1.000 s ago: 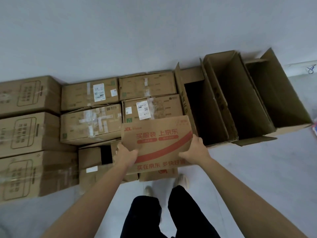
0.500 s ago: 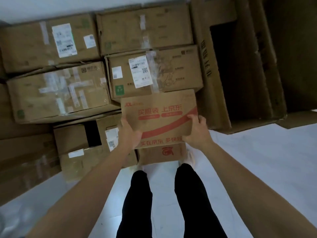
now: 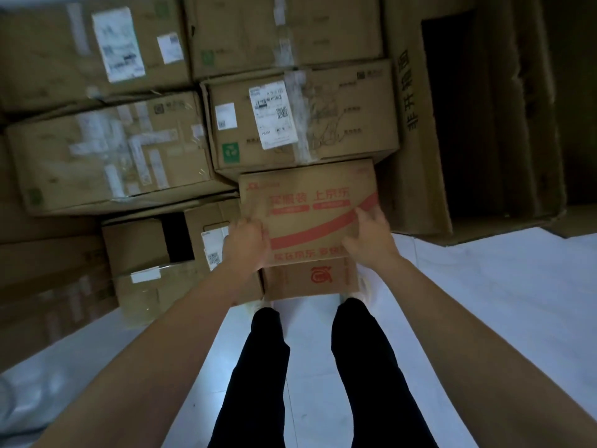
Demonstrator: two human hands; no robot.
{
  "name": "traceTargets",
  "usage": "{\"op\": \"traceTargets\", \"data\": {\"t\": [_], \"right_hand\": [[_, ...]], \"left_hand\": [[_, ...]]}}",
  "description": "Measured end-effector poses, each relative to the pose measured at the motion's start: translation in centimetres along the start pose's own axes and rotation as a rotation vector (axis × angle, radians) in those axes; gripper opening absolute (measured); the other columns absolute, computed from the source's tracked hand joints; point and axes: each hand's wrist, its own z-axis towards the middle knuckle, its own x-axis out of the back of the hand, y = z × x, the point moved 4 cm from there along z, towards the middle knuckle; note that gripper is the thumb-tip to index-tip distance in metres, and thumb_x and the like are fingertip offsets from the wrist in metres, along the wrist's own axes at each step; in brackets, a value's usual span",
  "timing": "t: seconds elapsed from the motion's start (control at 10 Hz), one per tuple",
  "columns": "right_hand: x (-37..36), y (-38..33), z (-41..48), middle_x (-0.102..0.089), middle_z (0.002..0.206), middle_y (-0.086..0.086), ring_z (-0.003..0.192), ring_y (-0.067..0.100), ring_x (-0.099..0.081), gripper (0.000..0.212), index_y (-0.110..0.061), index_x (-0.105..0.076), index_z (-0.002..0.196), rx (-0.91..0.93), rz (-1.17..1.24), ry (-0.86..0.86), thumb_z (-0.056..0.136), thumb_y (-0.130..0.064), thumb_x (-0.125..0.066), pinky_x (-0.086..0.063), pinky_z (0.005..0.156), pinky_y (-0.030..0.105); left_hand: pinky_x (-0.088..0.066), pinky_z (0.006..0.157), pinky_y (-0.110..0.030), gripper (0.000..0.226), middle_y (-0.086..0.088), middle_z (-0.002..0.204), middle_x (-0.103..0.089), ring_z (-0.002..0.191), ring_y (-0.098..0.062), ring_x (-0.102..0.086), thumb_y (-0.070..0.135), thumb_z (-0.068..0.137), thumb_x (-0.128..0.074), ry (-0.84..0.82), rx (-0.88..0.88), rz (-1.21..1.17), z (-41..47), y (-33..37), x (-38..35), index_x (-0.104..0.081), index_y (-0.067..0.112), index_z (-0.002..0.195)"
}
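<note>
A brown cardboard box with red print and a red curved stripe [image 3: 310,202] lies in front of me, on top of a smaller box with a red logo [image 3: 310,278]. My left hand [image 3: 245,242] grips its left edge and my right hand [image 3: 368,234] grips its right edge, fingers curled over the top face. The box's far edge sits against a taped box with a white shipping label [image 3: 300,118].
Stacked taped cartons [image 3: 106,153] fill the left and far side. A small carton with an open gap [image 3: 155,253] stands left of my hands. A tall open empty carton [image 3: 478,118] lies at the right. My legs in black trousers [image 3: 310,376] stand on pale floor [image 3: 484,302].
The view has dropped and closed in on the stack. The red-printed box has come down with both hands onto the smaller logo box, against the labelled carton.
</note>
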Motion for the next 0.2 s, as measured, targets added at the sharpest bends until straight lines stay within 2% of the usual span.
{"op": "traceTargets", "data": {"t": [0.1, 0.2], "right_hand": [[6.3, -4.9, -2.8, -0.047, 0.143, 0.010, 0.128, 0.030, -0.051, 0.046, -0.015, -0.052, 0.140, 0.124, 0.091, 0.106, 0.097, -0.031, -0.059, -0.047, 0.103, 0.040], [16.7, -11.7, -9.1, -0.062, 0.134, 0.002, 0.121, 0.017, -0.059, 0.041, -0.015, -0.058, 0.140, 0.314, 0.253, 0.286, 0.102, -0.030, -0.059, -0.047, 0.101, 0.026]], "left_hand": [[-0.050, 0.065, -0.038, 0.040, -0.008, 0.078, -0.061, 0.076, -0.031, -0.062, 0.035, 0.108, -0.027, 0.110, -0.018, 0.088, -2.1, 2.5, 6.4, -0.050, 0.012, 0.086], [-0.054, 0.060, -0.040, 0.046, -0.004, 0.062, -0.054, 0.059, -0.027, -0.059, 0.036, 0.108, -0.027, 0.264, -0.104, -0.013, -5.8, 5.8, 15.0, -0.049, 0.014, 0.074]]}}
